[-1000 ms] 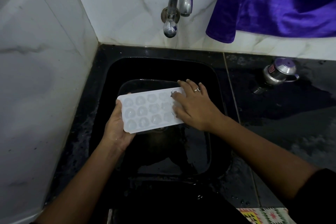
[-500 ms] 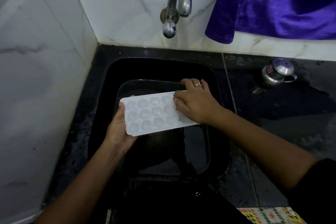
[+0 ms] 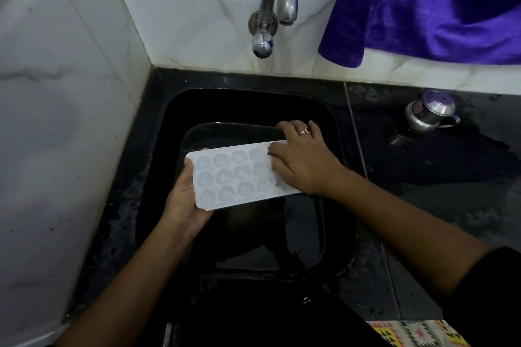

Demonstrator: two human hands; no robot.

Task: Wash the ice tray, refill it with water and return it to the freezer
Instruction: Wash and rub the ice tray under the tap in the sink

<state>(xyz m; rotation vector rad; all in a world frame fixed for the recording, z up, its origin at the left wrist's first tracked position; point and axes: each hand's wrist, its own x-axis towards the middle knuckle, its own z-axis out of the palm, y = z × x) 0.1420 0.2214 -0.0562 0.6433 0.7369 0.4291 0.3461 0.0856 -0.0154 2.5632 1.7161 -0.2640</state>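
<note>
Head view: we see the tray (image 3: 234,177) held over the sink (image 3: 253,104), cavities facing up. Its long axis runs left to right, with the right end angled slightly away. Left hand (image 3: 183,200) grips the left short end from beneath; right hand (image 3: 301,163) clasps the right end, fingers curled over it.
</note>
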